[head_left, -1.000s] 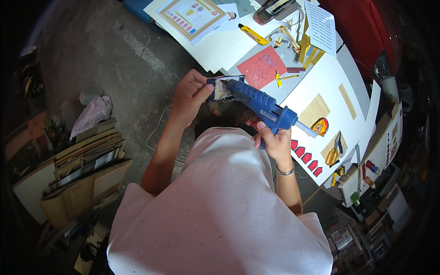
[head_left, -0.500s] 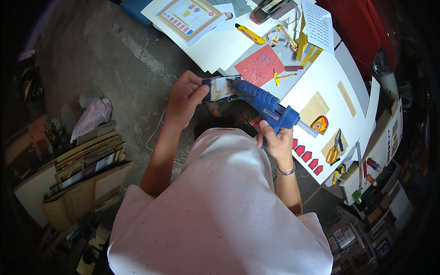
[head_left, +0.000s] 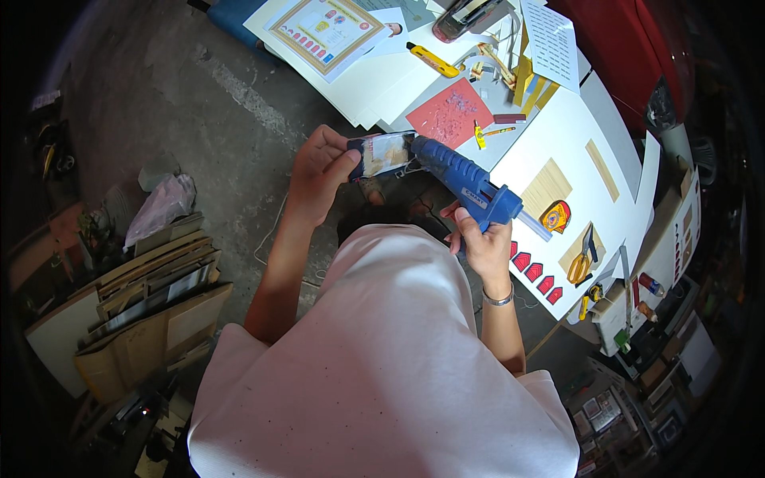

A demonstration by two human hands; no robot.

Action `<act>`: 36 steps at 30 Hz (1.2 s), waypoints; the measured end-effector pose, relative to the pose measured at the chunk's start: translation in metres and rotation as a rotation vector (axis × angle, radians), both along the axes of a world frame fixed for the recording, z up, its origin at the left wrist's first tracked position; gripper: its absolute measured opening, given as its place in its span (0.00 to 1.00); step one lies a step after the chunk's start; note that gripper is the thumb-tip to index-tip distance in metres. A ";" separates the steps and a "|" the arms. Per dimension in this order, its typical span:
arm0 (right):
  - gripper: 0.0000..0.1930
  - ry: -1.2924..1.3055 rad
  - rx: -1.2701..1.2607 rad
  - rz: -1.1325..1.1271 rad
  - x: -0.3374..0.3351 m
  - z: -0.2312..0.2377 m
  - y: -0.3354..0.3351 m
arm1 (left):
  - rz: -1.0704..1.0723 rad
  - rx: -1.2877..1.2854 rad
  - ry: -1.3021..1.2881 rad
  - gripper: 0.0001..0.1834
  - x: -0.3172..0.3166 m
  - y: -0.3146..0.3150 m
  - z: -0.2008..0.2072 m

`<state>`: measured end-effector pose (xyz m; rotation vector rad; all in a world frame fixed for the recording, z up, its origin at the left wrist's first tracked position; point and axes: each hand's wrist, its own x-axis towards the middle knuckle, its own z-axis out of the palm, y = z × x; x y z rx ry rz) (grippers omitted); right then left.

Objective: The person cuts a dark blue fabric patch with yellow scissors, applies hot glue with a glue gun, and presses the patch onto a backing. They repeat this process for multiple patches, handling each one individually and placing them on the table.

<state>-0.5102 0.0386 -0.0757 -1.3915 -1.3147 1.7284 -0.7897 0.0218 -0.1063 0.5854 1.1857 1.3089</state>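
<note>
My left hand [head_left: 320, 171] pinches the left end of a dark-edged cloth patch [head_left: 384, 151], whose whitish, stained backing faces up. My right hand [head_left: 482, 243] is wrapped round the handle of a blue hot glue gun [head_left: 466, 182]. A clear glue stick [head_left: 535, 225] pokes out of the gun's rear. Its nozzle is at the patch's right end; whether it touches the cloth I cannot tell. Both are held in the air beside the table. Red badge patches [head_left: 534, 271] lie in a row on a white board [head_left: 522, 171] near my right hand.
On the table lie a yellow box cutter [head_left: 433, 60], a red sheet [head_left: 451, 113], a framed certificate print [head_left: 325, 32], scissors [head_left: 583, 256] and a shield-shaped emblem [head_left: 555, 216]. Leaning panels [head_left: 151, 299] stand on the floor at left. A red vehicle [head_left: 613, 56] is at far right.
The glue gun's nozzle has shifted slightly right along the patch, toward its right end. More of the whitish backing shows. My left hand has barely moved and keeps its pinch.
</note>
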 end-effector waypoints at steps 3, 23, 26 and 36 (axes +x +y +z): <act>0.13 -0.012 0.008 0.000 0.001 -0.001 0.000 | 0.034 -0.011 -0.016 0.08 0.002 0.000 0.002; 0.15 0.017 0.156 -0.185 0.007 -0.050 0.002 | 0.293 0.025 -0.205 0.05 -0.033 -0.005 -0.010; 0.19 -0.165 0.171 -0.307 0.011 -0.128 0.027 | 0.269 0.059 -0.206 0.05 -0.038 -0.007 -0.004; 0.29 -0.391 0.289 -0.421 0.001 -0.276 0.050 | 0.211 0.088 -0.034 0.11 0.005 -0.012 0.037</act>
